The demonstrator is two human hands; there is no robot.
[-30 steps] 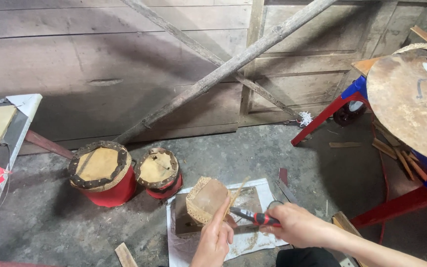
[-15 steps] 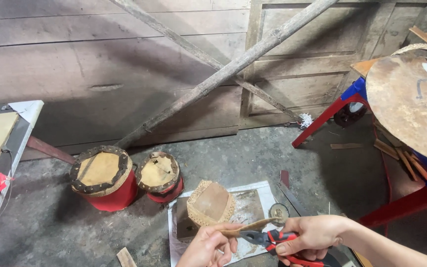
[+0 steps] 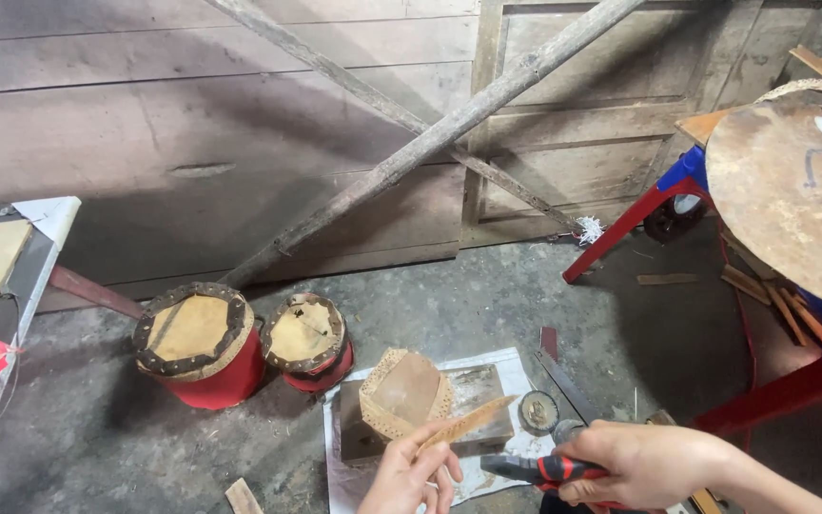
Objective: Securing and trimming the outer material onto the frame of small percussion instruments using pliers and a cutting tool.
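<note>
- My left hand (image 3: 414, 473) pinches a thin bamboo strip (image 3: 465, 423), fingers closed on its near end; the strip angles up to the right.
- Strip tip sits just beside the small hide-covered drum (image 3: 403, 392), which rests on a wooden block (image 3: 480, 411) over a paper sheet (image 3: 493, 366).
- My right hand (image 3: 641, 463) is clamped around red-and-black pliers (image 3: 535, 467), nose pointing left, near the strip.
- Two red drums (image 3: 204, 345) stand on the concrete floor (image 3: 487, 295), left of the block.
</note>
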